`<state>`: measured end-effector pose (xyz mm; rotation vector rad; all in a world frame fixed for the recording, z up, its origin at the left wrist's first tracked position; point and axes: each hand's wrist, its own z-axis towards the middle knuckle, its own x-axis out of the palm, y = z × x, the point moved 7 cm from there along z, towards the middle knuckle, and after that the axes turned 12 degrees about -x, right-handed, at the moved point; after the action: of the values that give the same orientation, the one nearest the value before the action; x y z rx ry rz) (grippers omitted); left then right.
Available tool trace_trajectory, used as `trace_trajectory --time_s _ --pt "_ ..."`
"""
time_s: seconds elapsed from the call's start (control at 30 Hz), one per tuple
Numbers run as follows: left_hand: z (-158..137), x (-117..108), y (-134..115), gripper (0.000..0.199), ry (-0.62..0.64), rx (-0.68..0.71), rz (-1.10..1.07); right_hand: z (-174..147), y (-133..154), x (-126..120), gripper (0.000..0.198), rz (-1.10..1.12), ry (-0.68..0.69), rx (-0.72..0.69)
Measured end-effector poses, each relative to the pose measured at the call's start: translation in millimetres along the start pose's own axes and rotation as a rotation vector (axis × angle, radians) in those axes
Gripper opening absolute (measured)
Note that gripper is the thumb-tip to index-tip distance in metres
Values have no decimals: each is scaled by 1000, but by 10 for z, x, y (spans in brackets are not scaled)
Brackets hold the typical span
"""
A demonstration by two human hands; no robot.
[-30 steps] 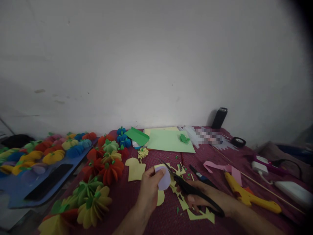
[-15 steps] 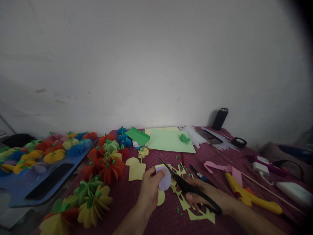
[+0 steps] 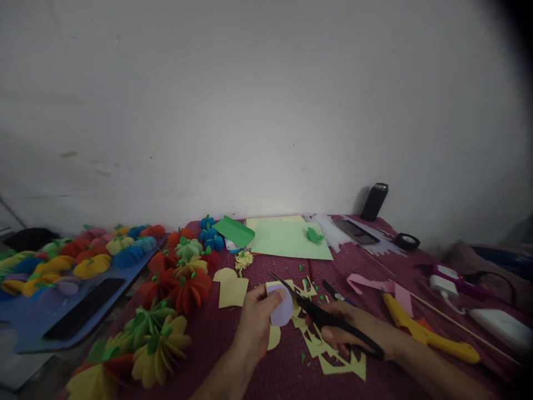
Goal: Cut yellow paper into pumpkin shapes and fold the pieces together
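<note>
The left hand point(image 3: 256, 316) pinches one purple paper piece point(image 3: 282, 308) between the hands, slightly farther right than half a second ago; the right hand point(image 3: 360, 321) grips one pair of scissors point(image 3: 314, 313), its handles also shifted rightward. Blades lie along the paper's upper right edge; whether they bite is unclear, so the cutting seems barely advanced. Counting left to right: well left of the left hand, one blue board point(image 3: 31, 328) and one black slab point(image 3: 83, 309); nearer it, pumpkins point(image 3: 190, 291) too crowded to count; beyond both hands, one dark green sheet point(image 3: 234, 231), one pale green sheet point(image 3: 283, 241); right of the right hand, one yellow glue gun point(image 3: 416, 335)
</note>
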<state>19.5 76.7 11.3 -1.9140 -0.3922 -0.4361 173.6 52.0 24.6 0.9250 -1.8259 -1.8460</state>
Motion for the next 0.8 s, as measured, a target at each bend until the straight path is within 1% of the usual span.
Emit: trace_trajectory --time_s 0.13,0.3,0.43,0.6,0.8 --pt "-21 31 4 17 20 -17 32 -31 44 -51 43 -55 21 38" --pt "-15 57 33 15 59 -49 72 -54 104 -131 41 -142 113 9" --pt "-9 61 55 14 75 -66 82 -77 109 -188 39 -160 165 11" --pt "-27 85 49 14 90 -65 89 -93 60 -215 39 -151 173 34" --pt "-48 112 62 14 120 -97 108 -103 -14 -272 41 -137 187 66"
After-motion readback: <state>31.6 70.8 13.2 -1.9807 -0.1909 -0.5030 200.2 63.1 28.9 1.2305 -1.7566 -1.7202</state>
